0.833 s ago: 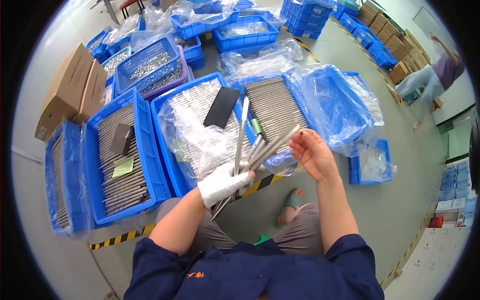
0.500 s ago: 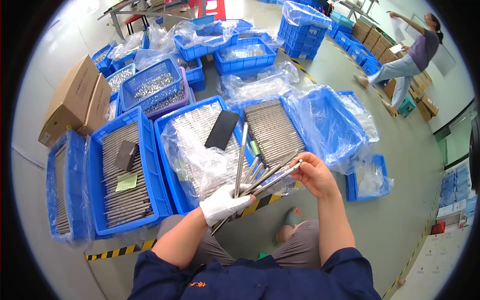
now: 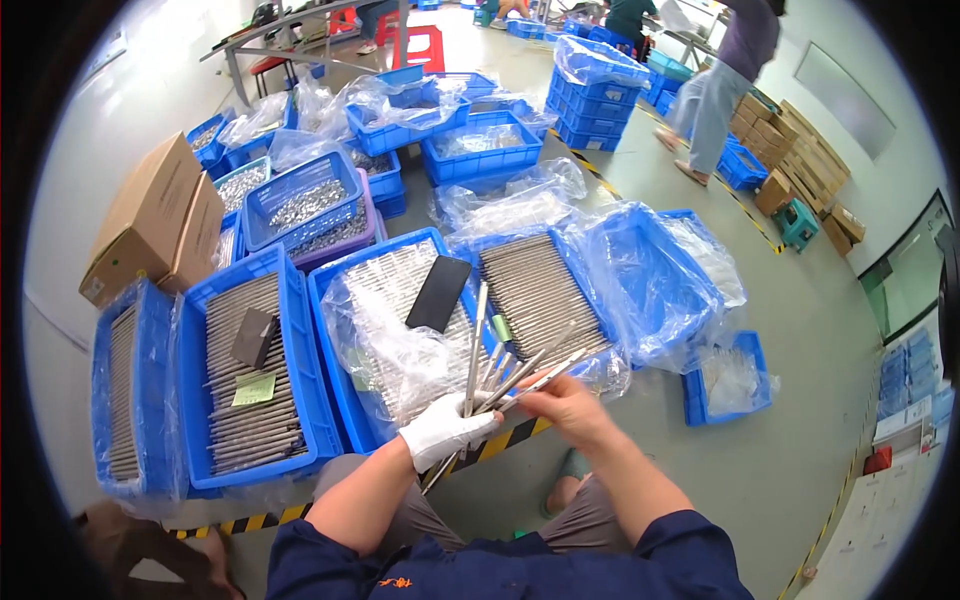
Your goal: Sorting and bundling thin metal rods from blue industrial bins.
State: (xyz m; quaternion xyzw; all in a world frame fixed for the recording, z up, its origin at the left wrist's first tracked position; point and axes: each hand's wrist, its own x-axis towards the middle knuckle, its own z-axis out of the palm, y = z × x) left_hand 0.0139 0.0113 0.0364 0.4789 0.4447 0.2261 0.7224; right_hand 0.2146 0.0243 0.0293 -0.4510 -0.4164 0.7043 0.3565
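Observation:
My left hand (image 3: 445, 430), in a white glove, is closed round several slim silvery metal rods (image 3: 476, 345) that fan out upward and to the right. Their lower ends poke out below the glove. My bare right hand (image 3: 572, 410) pinches the rightmost rod of the bunch partway along, close to the glove. Just beyond the hands, a blue crate (image 3: 600, 290) holds rows of similar rods. Left of it is a plastic-lined blue crate (image 3: 325, 300) of rods, with a black phone (image 3: 438, 293) lying on top.
On the left, another blue rod crate (image 3: 325, 400) carries a dark block (image 3: 254, 337) and a yellow-green note (image 3: 254, 389). Cardboard boxes (image 3: 140, 225) stand behind. A plastic-draped blue crate (image 3: 660, 300) sits at right. A person (image 3: 725, 90) walks at the far right; someone's leg (image 3: 140, 550) shows at lower left.
My right hand has slid from the rod's tip down and left toward the glove. The view has shifted slightly. The walking person has moved left, and someone has appeared at lower left.

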